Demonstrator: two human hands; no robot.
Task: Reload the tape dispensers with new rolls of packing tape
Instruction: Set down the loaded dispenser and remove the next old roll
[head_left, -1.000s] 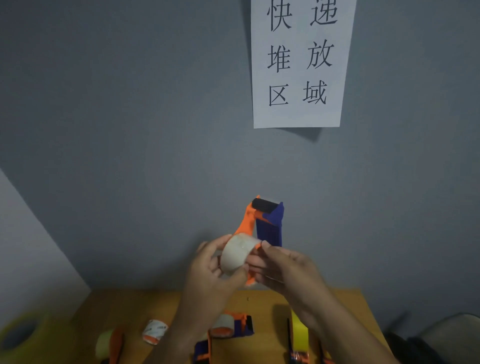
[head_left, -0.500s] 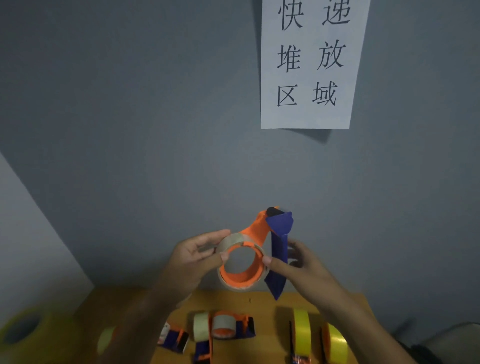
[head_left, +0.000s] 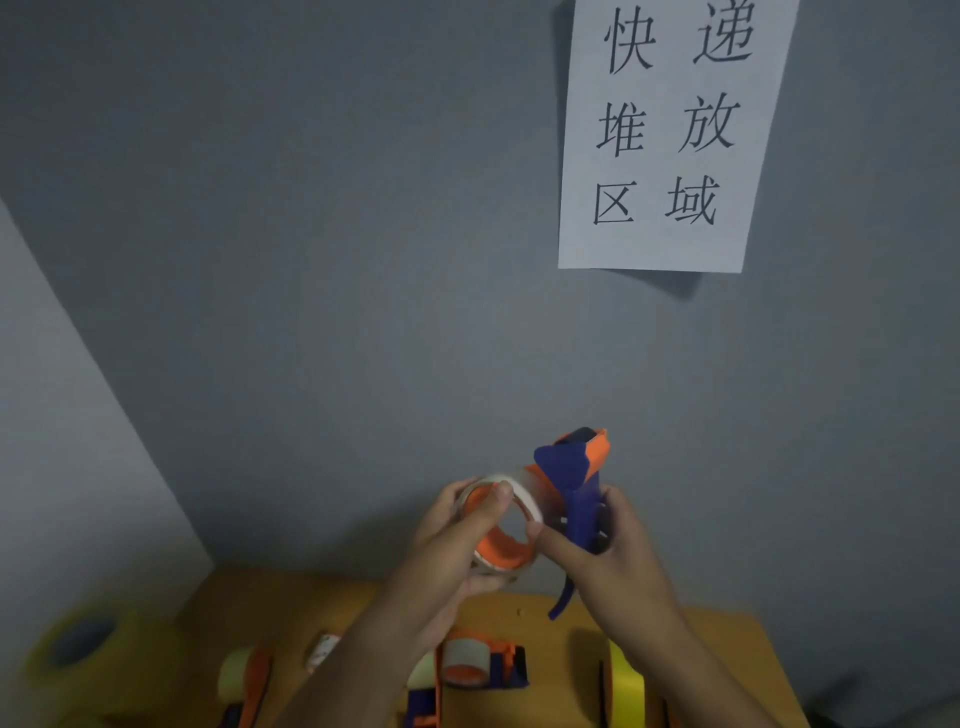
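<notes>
I hold an orange and blue tape dispenser (head_left: 574, 470) up in front of the grey wall, above the table. A pale, nearly spent tape roll (head_left: 519, 501) sits on its orange hub. My left hand (head_left: 457, 535) grips that roll, thumb across its front rim and fingers curled behind. My right hand (head_left: 602, 551) grips the blue handle, its thumb touching the roll's right edge. On the wooden table (head_left: 717, 654) below lie another loaded dispenser (head_left: 478, 667) and a yellow tape roll (head_left: 626, 686).
A pale roll with an orange part (head_left: 244, 678) and a small white roll (head_left: 322, 652) lie at the table's left. A large blurred yellow roll (head_left: 78, 644) sits at the far left. A paper sign (head_left: 670, 130) hangs on the wall.
The dispenser has turned so its blue side faces me, and it has shifted right. My left thumb now lies across the roll's front; my right hand has closed round the handle.
</notes>
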